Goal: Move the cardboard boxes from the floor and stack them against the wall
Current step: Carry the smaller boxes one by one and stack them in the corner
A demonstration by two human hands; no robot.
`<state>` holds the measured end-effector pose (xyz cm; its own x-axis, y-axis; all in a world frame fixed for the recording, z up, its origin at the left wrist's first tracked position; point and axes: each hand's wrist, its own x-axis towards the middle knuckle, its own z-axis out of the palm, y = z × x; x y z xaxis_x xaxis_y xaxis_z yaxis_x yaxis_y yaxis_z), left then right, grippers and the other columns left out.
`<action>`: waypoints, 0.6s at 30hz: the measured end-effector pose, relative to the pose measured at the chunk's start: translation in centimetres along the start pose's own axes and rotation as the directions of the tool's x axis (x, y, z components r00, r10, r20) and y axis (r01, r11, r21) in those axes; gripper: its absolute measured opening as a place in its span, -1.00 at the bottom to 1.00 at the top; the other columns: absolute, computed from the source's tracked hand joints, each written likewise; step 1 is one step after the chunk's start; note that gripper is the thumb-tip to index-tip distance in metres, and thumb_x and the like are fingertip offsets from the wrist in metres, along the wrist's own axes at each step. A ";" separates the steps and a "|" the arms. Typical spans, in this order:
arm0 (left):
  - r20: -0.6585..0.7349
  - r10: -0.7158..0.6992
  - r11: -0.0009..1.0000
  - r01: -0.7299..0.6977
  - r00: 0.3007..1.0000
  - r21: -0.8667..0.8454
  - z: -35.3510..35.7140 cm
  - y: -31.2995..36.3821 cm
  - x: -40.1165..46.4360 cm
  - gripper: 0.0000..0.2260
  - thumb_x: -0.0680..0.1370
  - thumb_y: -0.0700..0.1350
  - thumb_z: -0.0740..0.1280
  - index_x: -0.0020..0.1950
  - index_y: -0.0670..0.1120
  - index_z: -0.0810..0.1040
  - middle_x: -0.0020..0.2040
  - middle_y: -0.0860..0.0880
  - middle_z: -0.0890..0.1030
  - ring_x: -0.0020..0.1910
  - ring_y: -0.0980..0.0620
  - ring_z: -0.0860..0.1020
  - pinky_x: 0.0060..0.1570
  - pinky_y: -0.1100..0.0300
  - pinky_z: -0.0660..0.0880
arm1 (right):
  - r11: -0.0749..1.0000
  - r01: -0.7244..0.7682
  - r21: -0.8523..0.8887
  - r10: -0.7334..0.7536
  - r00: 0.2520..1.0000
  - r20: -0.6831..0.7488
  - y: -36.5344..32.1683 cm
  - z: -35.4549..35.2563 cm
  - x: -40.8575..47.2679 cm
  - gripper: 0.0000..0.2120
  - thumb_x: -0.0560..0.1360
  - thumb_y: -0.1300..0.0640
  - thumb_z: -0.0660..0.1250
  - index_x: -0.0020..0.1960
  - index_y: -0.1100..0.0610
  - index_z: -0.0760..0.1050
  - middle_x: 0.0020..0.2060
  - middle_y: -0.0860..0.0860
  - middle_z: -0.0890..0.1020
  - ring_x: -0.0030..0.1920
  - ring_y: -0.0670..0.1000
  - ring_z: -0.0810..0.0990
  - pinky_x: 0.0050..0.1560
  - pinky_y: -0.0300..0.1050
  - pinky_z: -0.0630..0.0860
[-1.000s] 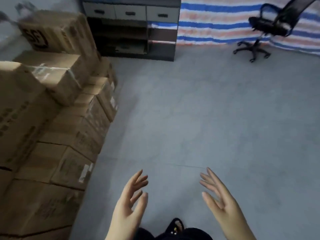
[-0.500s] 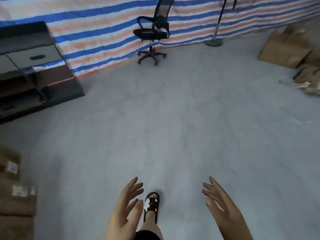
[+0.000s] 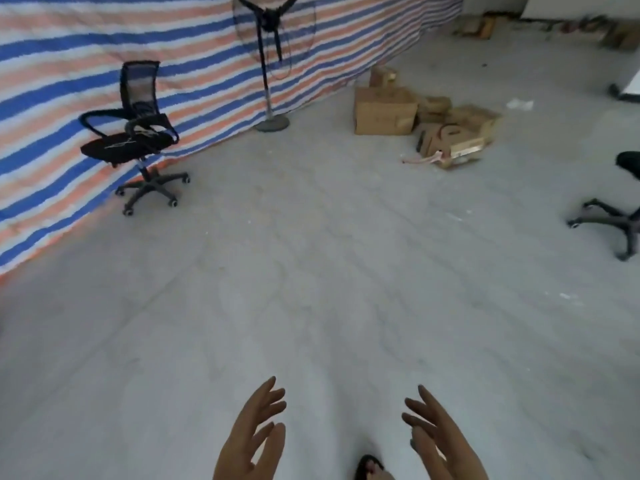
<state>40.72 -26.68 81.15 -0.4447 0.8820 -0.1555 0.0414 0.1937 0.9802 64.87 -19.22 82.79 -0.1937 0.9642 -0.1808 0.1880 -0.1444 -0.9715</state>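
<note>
Both hands, left (image 3: 251,433) and right (image 3: 441,434), are hanging spread and empty, wrists cut off below. Bare floor (image 3: 311,271) is stretching toward boxes (image 3: 415,117) lying far ahead near the tarp (image 3: 104,46).

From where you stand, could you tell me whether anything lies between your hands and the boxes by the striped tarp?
Nothing visible does. Bare floor runs from the open left hand and right hand to the cardboard boxes; the office chair stands off left.

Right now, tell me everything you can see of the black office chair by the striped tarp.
The black office chair stands upright on the grey floor, close in front of the striped tarp. It has a mesh back, curved armrests, a dark padded seat with pale marks, and a five-spoke base on casters. Nobody sits in it; nothing else touches it.
</note>
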 end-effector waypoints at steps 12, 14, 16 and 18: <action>0.065 0.074 0.996 -0.077 0.995 0.043 7.9 5.3 24.1 -0.59 0.24 0.04 0.33 -0.01 0.47 0.53 -0.01 0.14 0.67 -0.01 0.20 0.62 -0.07 0.49 0.46 | 0.998 0.060 -0.016 -0.061 0.991 -0.122 -5.5 -1.6 24.7 -0.26 0.47 0.43 0.26 -0.10 -0.53 0.49 -0.10 -0.31 0.65 -0.06 -0.22 0.65 -0.11 -0.39 0.54; 0.072 0.092 0.994 -0.095 0.993 0.046 9.7 7.4 28.5 -0.55 0.28 -0.06 0.32 -0.02 0.48 0.54 0.00 0.07 0.65 -0.03 0.23 0.62 -0.10 0.49 0.46 | 0.996 0.088 -0.028 -0.091 0.988 -0.124 -7.2 -2.3 29.7 -0.27 0.47 0.43 0.26 -0.07 -0.52 0.49 -0.08 -0.29 0.66 -0.05 -0.20 0.65 -0.08 -0.35 0.55; 0.097 0.102 0.994 -0.106 0.990 0.034 11.5 8.5 32.2 -0.56 0.26 0.04 0.33 0.12 0.32 0.54 0.03 0.07 0.66 0.01 0.22 0.61 -0.08 0.49 0.45 | 0.995 0.097 -0.029 -0.100 0.988 -0.118 -7.9 -2.9 33.8 -0.28 0.48 0.41 0.27 -0.05 -0.52 0.48 -0.07 -0.29 0.65 -0.03 -0.19 0.65 -0.08 -0.34 0.56; 0.096 0.104 0.994 -0.106 0.990 0.024 13.0 9.2 35.7 -0.57 0.25 0.10 0.31 0.13 0.28 0.55 0.05 0.20 0.64 0.03 0.21 0.61 -0.06 0.49 0.45 | 0.996 0.081 -0.021 -0.083 0.990 -0.111 -8.0 -3.0 37.3 -0.28 0.48 0.41 0.28 -0.05 -0.53 0.47 -0.07 -0.30 0.65 -0.03 -0.21 0.64 -0.10 -0.37 0.54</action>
<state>36.85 12.14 83.01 -0.3502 0.9345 -0.0641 0.1099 0.1089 0.9880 59.05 18.63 84.31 -0.1007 0.9916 -0.0814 0.1921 -0.0609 -0.9795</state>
